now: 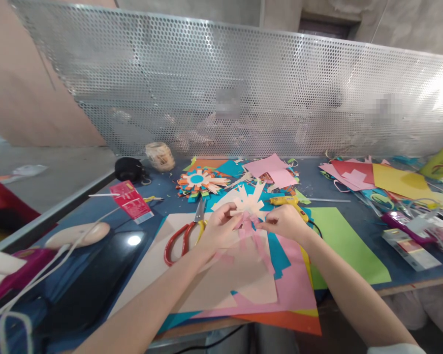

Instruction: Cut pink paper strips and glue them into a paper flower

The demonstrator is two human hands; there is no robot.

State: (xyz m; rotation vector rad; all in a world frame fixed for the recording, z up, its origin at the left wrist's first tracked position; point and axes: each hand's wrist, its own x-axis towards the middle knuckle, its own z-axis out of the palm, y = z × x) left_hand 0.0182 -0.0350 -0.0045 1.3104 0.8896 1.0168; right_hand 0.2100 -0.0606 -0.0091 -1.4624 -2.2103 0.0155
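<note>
Between my hands is a paper flower (pixel 251 199) with cream petals fanned toward the back and pink paper strips (pixel 248 230) toward me. My left hand (pixel 221 227) pinches its left side near the middle. Opposite it, my right hand (pixel 285 222) has thumb and finger closed at the ends of the pink strips. Red-handled scissors (pixel 180 241) lie just left of my left hand, blades pointing away. A yellow glue gun (pixel 286 200) rests behind my right hand, partly covered by it. Beneath my hands is a stack of paper with a cream sheet (pixel 221 290) on top.
An orange, white and blue paper rosette (pixel 197 180) lies behind the scissors. Paper scraps and pink sheets (pixel 271 169) spread along a perforated metal screen (pixel 206 83). A black phone-like slab (pixel 92 275), cables and a red packet (pixel 132 201) are at left; a green sheet (pixel 347 246) at right.
</note>
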